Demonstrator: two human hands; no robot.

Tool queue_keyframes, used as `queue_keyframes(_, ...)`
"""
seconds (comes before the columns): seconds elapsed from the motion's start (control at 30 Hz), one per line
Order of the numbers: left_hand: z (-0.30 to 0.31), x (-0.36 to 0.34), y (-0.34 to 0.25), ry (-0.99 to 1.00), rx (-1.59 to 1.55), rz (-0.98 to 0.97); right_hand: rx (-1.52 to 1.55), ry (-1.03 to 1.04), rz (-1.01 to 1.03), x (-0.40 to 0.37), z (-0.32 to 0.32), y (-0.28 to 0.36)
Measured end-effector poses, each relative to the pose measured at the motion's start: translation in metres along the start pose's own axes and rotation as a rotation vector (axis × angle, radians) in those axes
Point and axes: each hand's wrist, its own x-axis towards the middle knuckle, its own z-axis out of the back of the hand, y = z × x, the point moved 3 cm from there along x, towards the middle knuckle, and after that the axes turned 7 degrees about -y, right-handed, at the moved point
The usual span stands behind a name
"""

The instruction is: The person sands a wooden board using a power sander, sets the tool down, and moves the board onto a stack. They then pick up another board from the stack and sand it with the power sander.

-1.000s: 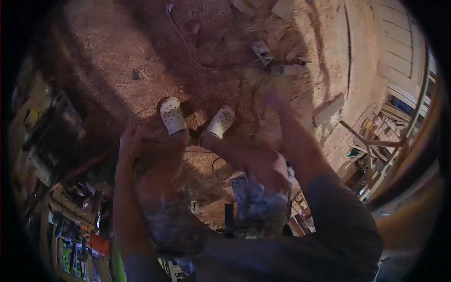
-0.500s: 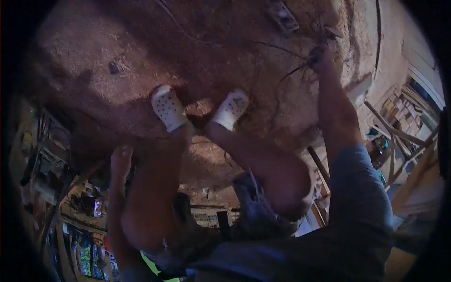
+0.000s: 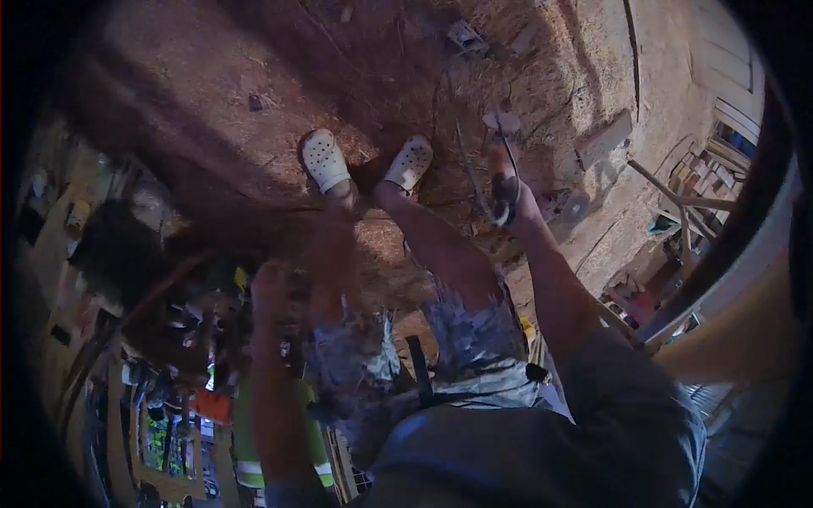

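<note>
Right hand (image 3: 522,200) outstretched, gripping dark tool (image 3: 506,191); left hand (image 3: 271,286) beside left leg (image 3: 334,267), cannot tell if closed.

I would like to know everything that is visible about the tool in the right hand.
The tool looks elongated, gripped in the right hand at its dark near end. Its middle looks reddish, and a pale, roundish, disc-like head forms the far end, pointing away from the body. A thin, dark cord curves alongside; blur hides whether it is attached. Material and exact type are unclear.
</note>
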Motion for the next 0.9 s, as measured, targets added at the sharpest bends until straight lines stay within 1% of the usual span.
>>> queue_keyframes(0.03,-0.014,-0.032,-0.071,0.037,0.155,0.053,0.016,0.01,0.008,-0.021,-0.002,0.004)
queue_keyframes(0.07,-0.026,-0.059,-0.115,0.073,0.31,0.106,0.149,0.01,-0.064,-0.049,-0.009,0.014)
queue_keyframes(0.1,-0.031,-0.072,-0.126,0.067,0.318,0.086,0.281,0.01,-0.136,-0.077,-0.014,0.018)
queue_keyframes(0.17,-0.044,-0.088,-0.142,0.031,0.435,-0.132,0.031,-0.294,-0.027,-0.131,-0.02,0.011)
queue_keyframes(0.23,-0.059,-0.104,-0.147,-0.006,0.458,-0.234,0.294,-0.331,0.357,-0.166,-0.025,-0.023)
queue_keyframes(0.27,-0.063,-0.114,-0.162,-0.029,0.473,-0.309,0.342,-0.321,0.376,-0.181,-0.023,-0.022)
queue_keyframes(0.3,-0.07,-0.13,-0.193,-0.044,0.487,-0.36,0.506,-0.164,0.263,-0.191,-0.024,-0.018)
queue_keyframes(0.33,-0.081,-0.151,-0.223,-0.016,0.4,-0.42,0.659,0.002,0.152,-0.197,-0.025,-0.013)
queue_keyframes(0.37,-0.088,-0.183,-0.244,0.02,0.318,-0.471,0.697,0.015,0.172,-0.204,-0.014,-0.009)
queue_keyframes(0.4,-0.096,-0.198,-0.259,0.027,0.333,-0.508,0.796,0.143,0.154,-0.194,-0.011,0.003)
queue_keyframes(0.43,-0.104,-0.212,-0.276,0.021,0.378,-0.592,0.889,0.275,0.14,-0.183,-0.008,0.015)
queue_keyframes(0.47,-0.109,-0.229,-0.292,0.013,0.422,-0.681,0.923,0.282,0.168,-0.168,-0.007,0.018)
queue_keyframes(0.5,-0.121,-0.238,-0.305,0.024,0.446,-0.711,0.452,-0.039,0.585,-0.142,0.0,0.022)
queue_keyframes(0.53,-0.131,-0.254,-0.314,0.076,0.455,-0.871,0.217,-0.194,0.761,-0.151,0.0,0.014)
queue_keyframes(0.57,-0.139,-0.268,-0.325,0.137,0.466,-1.025,-0.02,-0.395,0.906,-0.17,-0.001,0.012)
queue_keyframes(0.6,-0.155,-0.281,-0.336,0.179,0.52,-1.148,0.292,-0.28,0.775,-0.178,0.003,0.007)
queue_keyframes(0.63,-0.161,-0.298,-0.343,0.221,0.566,-1.262,0.588,-0.157,0.634,-0.208,0.0,0.004)
queue_keyframes(0.67,-0.166,-0.306,-0.345,0.235,0.595,-1.262,0.875,-0.029,0.479,-0.241,-0.007,0.006)
queue_keyframes(0.73,-0.179,-0.321,-0.346,0.379,0.819,-1.49,1.411,0.244,0.147,-0.31,-0.024,0.011)
queue_keyframes(0.77,-0.181,-0.321,-0.346,0.387,0.824,-1.487,1.162,0.138,0.435,-0.331,-0.019,-0.001)
queue_keyframes(0.8,-0.182,-0.324,-0.338,0.5,0.952,-1.491,0.927,-0.027,0.685,-0.355,-0.015,-0.014)
queue_keyframes(0.83,-0.185,-0.325,-0.33,0.608,1.076,-1.49,1.196,0.013,0.362,-0.337,-0.007,-0.052)
queue_keyframes(0.87,-0.187,-0.321,-0.323,0.607,1.073,-1.483,1.439,0.052,0.024,-0.329,0.002,-0.08)
queue_keyframes(0.9,-0.188,-0.314,-0.308,0.621,1.097,-1.45,1.435,0.048,0.02,-0.342,0.013,-0.097)
